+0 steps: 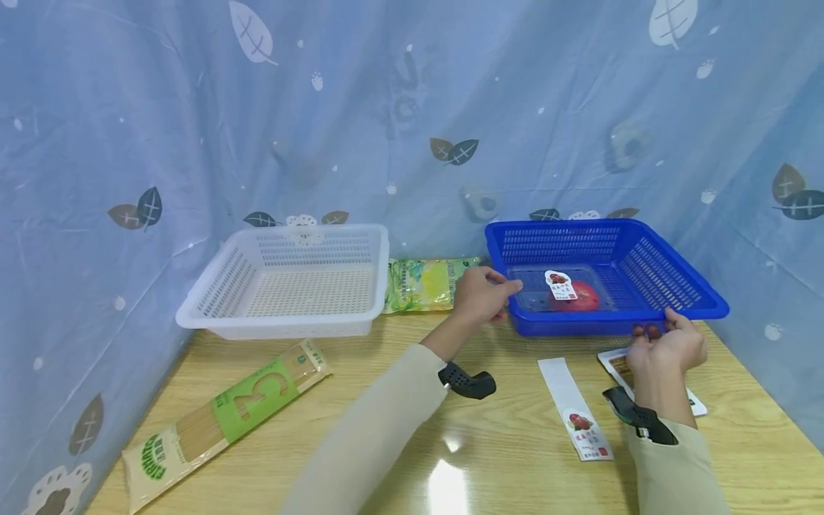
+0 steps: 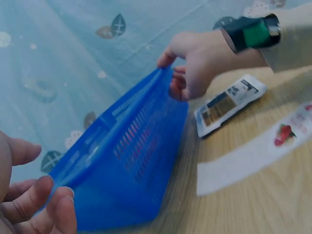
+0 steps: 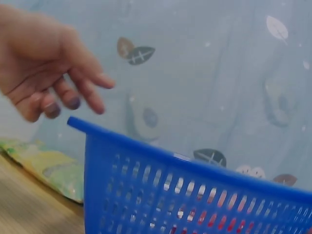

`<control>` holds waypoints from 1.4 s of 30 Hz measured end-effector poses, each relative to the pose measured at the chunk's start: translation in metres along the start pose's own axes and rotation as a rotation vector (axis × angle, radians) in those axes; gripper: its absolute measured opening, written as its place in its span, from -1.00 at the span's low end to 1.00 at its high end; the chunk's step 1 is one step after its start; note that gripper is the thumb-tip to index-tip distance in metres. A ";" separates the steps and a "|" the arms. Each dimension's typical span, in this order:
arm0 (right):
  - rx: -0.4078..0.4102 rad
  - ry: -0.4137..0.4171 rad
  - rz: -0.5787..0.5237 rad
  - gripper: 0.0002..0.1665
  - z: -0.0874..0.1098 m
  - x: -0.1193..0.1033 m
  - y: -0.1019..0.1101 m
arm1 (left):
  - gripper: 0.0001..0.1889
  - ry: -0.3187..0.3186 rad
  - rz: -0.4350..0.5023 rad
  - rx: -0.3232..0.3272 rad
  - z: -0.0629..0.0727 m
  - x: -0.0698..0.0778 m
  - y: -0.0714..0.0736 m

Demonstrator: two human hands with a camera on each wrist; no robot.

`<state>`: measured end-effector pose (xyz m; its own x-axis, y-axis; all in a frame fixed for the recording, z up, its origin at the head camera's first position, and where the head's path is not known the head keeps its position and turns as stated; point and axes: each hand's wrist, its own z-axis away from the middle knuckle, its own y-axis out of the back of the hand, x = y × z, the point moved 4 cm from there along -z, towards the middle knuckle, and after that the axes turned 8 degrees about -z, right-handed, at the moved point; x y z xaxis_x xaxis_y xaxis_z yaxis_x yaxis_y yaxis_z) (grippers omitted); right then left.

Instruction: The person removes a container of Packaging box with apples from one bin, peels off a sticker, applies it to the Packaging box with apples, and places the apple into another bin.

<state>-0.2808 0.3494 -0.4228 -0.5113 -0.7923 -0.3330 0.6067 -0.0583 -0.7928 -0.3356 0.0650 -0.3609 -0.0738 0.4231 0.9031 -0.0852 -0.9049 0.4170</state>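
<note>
The blue basket (image 1: 618,323) stands at the back right of the table, against the patterned curtain. At its front right, my right hand (image 1: 669,352) pinches the rim between thumb and fingers. My left hand (image 1: 479,295) is beside the basket's left front corner, its fingers apart and loosely bent; in the right wrist view this left hand (image 3: 53,63) is clear of the rim. In the basket lies a clear plastic box (image 1: 524,292) holding a round red fruit (image 1: 582,296), with a white fruit-printed label (image 1: 560,285) over it.
A white basket (image 1: 283,326) stands at the back left. Between the baskets lies a yellow-green packet (image 1: 421,285). A noodle pack (image 1: 225,422) lies front left. A white paper strip (image 1: 569,400) and a white-edged packet (image 1: 619,366) lie in front of the blue basket.
</note>
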 end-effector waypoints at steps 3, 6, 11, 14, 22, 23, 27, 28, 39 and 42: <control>0.043 0.007 0.050 -0.81 0.005 0.000 0.001 | -0.78 -0.026 0.037 0.010 0.007 -0.016 0.013; 0.054 0.026 0.062 -0.79 0.010 -0.001 -0.001 | -0.78 -0.073 0.078 0.012 0.015 -0.032 0.029; 0.028 0.049 0.028 -0.79 0.021 -0.005 -0.008 | -0.74 -0.116 0.190 -0.010 0.023 -0.051 0.049; -0.013 0.062 0.056 -0.72 0.029 -0.007 -0.014 | -0.73 -0.131 0.237 -0.012 0.026 -0.059 0.059; -0.130 0.152 0.068 -0.62 0.053 -0.005 -0.027 | -0.79 -0.279 0.288 0.040 0.041 -0.074 0.077; -0.155 0.165 0.065 -0.63 0.056 -0.004 -0.029 | -0.79 -0.294 0.290 0.050 0.043 -0.076 0.079; -0.247 0.190 0.047 -0.63 0.069 0.002 -0.036 | -0.82 -0.357 0.299 0.075 0.050 -0.083 0.086; -0.266 0.189 0.038 -0.64 0.072 0.004 -0.037 | -0.82 -0.377 0.300 0.075 0.052 -0.084 0.088; -0.526 0.199 0.133 -0.70 0.108 0.035 -0.047 | -0.73 -0.614 0.102 0.088 0.076 -0.096 0.094; -0.630 0.222 0.219 -0.64 0.120 0.050 -0.050 | -0.69 -0.653 0.031 0.119 0.081 -0.095 0.094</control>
<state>-0.2637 0.2401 -0.3391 -0.5709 -0.5987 -0.5618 0.2761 0.5044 -0.8181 -0.2562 -0.0637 -0.3996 0.5458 0.3163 0.7760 0.0207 -0.9308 0.3648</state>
